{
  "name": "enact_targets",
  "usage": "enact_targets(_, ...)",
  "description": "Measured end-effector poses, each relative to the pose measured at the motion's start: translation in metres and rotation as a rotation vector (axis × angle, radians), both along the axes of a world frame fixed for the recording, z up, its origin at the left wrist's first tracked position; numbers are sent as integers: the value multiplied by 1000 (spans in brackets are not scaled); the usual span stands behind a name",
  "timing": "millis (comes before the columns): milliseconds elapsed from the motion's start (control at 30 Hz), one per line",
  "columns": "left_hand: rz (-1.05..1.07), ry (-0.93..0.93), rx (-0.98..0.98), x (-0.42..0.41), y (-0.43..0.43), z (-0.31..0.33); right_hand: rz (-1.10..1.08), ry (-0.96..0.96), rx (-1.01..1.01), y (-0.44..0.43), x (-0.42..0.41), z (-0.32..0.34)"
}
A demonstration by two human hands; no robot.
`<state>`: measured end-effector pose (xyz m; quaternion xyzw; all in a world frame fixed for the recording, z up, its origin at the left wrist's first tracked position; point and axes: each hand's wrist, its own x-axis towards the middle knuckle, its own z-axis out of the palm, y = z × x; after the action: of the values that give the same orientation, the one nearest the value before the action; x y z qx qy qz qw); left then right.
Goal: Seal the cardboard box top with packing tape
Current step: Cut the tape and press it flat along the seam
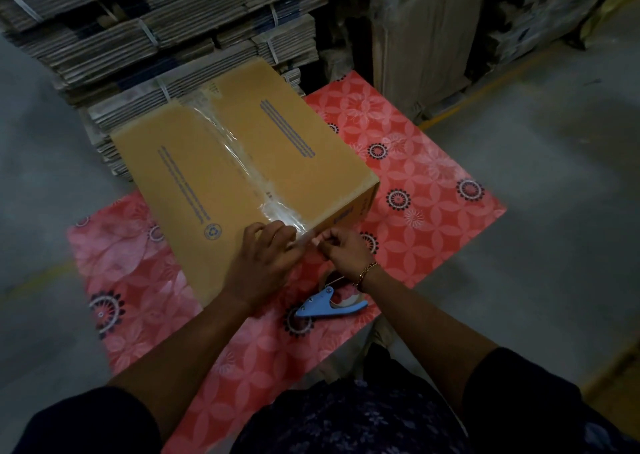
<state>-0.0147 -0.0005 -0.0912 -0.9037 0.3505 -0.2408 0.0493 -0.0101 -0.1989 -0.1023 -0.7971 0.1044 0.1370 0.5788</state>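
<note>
A closed brown cardboard box [194, 173] lies on a red patterned mat [433, 183]. A strip of clear packing tape [242, 155] runs along the box's centre seam down to the near edge. My left hand [266, 263] presses flat on the tape at that near corner. My right hand [343, 249] is just right of it, fingers pinched on the loose tape end that hangs past the box edge. A blue tape dispenser [329, 304] with its roll lies on the mat below my right wrist, held by neither hand.
Bundled stacks of flattened cartons [166, 37] rise right behind the box. Wrapped upright sheets [426, 37] stand at the back right. Grey concrete floor [554, 193] surrounds the mat, with a yellow line running across the right side.
</note>
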Motion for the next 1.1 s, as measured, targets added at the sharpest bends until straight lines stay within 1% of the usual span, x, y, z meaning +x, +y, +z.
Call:
enact_targets(100,0,52,-53,2,1,0,-10,-23,-13,4,3,-4)
enact_targets(200,28,164,-60,3,-2,4,-22,-55,-50,7,4,-6)
enact_targets(333,87,309,-37,3,-5,7,-40,-84,-89,9,0,-10)
enact_targets(500,78,363,65,2,-5,5,-4,-123,-174,9,2,-8)
enact_targets(533,79,379,53,2,-4,6,11,-115,-193,8,4,-7)
enact_targets(600,76,395,-53,2,-4,9,46,-83,-249,5,6,-6)
enact_targets(667,76,367,-192,2,-4,11,83,-51,-392,-3,8,-9)
enact_targets(733,176,349,-244,3,-5,11,106,-59,-505,-17,8,-8)
enact_targets(767,267,353,-225,4,-6,12,127,-104,-525,-23,7,-5)
enact_targets(833,441,410,-139,8,-11,12,213,-264,-575,-31,5,8)
enact_targets(900,503,483,-69,10,-15,12,282,-489,-653,-38,5,24)
enact_targets(967,510,510,-61,11,-18,12,286,-670,-735,-45,12,37)
enact_targets(1033,523,514,-73,13,-19,12,322,-739,-813,-50,23,44)
enact_targets(1100,534,502,-73,12,-21,12,460,-737,-847,-50,38,45)
